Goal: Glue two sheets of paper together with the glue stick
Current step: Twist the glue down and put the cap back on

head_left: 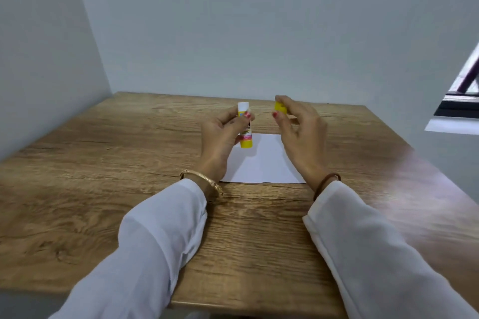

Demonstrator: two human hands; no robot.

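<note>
My left hand (224,132) holds an uncapped glue stick (245,125) upright above the table, its white tip up and its yellow base down. Just to the right and apart from it, my right hand (298,127) pinches the yellow cap (280,107) between thumb and fingertips. White paper (263,160) lies flat on the wooden table (103,163) under and between both hands. Whether it is one sheet or two stacked I cannot tell.
The table stands in a corner, with a pale wall along its left side and another behind it. A window edge (458,101) shows at the far right. The table's front edge (246,305) runs near the bottom of the view.
</note>
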